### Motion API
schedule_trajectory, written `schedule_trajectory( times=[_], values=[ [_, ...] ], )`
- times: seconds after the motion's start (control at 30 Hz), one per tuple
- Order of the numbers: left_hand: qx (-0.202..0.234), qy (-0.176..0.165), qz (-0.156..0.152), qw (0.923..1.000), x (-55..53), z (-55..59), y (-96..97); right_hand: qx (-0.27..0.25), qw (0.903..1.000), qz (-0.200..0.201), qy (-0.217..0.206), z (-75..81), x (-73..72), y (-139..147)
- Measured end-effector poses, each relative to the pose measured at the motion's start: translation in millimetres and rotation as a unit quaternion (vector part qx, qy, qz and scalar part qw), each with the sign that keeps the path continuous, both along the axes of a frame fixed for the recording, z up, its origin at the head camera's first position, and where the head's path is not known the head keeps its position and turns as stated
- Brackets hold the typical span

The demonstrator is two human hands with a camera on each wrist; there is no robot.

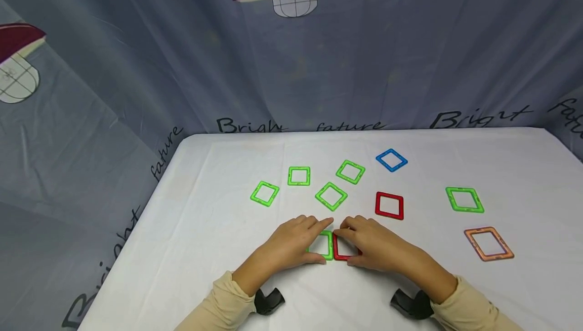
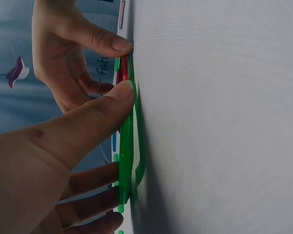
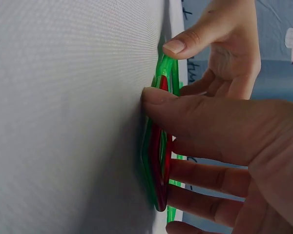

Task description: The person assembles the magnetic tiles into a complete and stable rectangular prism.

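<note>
Two square magnetic tiles with open centres, one green [image 1: 330, 246] and one red [image 1: 341, 257], lie edge to edge near the middle of the white table. My left hand [image 1: 291, 242] holds the green tile at its left side, thumb on the near edge and fingers at the far edge. Likewise, my right hand [image 1: 378, 245] grips the red tile from the right. In the right wrist view, a green edge [image 3: 145, 151] shows just under the red tile [image 3: 158, 187]. The left wrist view also shows a second green strip [image 2: 140, 151] below the held green tile [image 2: 126, 156].
Beyond the hands lie several loose green tiles [image 1: 298, 183], another red tile [image 1: 389, 214] and a blue tile [image 1: 391, 169]. To the right are a green tile [image 1: 464, 189] and an orange tile [image 1: 498, 257]. A grey printed curtain [image 1: 291, 78] hangs behind the table.
</note>
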State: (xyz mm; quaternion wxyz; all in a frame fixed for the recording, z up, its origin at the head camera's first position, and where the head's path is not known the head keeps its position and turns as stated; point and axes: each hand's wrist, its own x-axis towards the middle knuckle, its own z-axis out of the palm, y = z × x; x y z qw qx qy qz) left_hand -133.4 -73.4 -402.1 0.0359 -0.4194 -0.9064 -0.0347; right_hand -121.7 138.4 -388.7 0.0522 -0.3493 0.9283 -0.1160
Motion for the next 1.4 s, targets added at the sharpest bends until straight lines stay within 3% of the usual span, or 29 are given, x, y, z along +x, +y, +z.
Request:
schedule_trajectory(
  times=[0.3, 0.73, 0.93, 1.03, 1.17, 1.3, 1.4],
  values=[
    [0.001, 0.021, 0.005, 0.9998, -2.8, 0.6, 2.1, 0.007, 0.9999, 0.003, 0.009, 3.8, -3.7, 0.3],
    [0.002, -0.031, 0.018, 0.9994, -10.8, 4.2, 0.2, 0.009, 1.0000, -0.004, 0.002, -3.2, -4.0, 3.9],
    [0.069, -0.072, 0.075, 0.9922, -34.6, 4.9, -25.6, 0.008, 0.9998, -0.018, -0.004, -6.7, -2.8, 3.2],
    [0.093, -0.082, 0.129, 0.9838, -47.5, 1.8, -47.3, 0.001, 0.9998, -0.013, -0.011, -7.8, -0.9, 0.8],
    [0.081, -0.116, 0.201, 0.9694, -58.7, -3.7, -69.7, -0.005, 0.9998, -0.009, -0.018, -8.2, 1.8, -2.1],
    [0.051, -0.160, 0.224, 0.9599, -63.2, -7.0, -78.9, -0.001, 0.9999, -0.010, -0.014, -6.3, 2.4, -0.5],
    [0.048, -0.161, 0.222, 0.9605, -63.3, -5.6, -80.3, 0.002, 1.0000, -0.007, -0.006, -4.4, 1.1, 1.5]
  ],
)
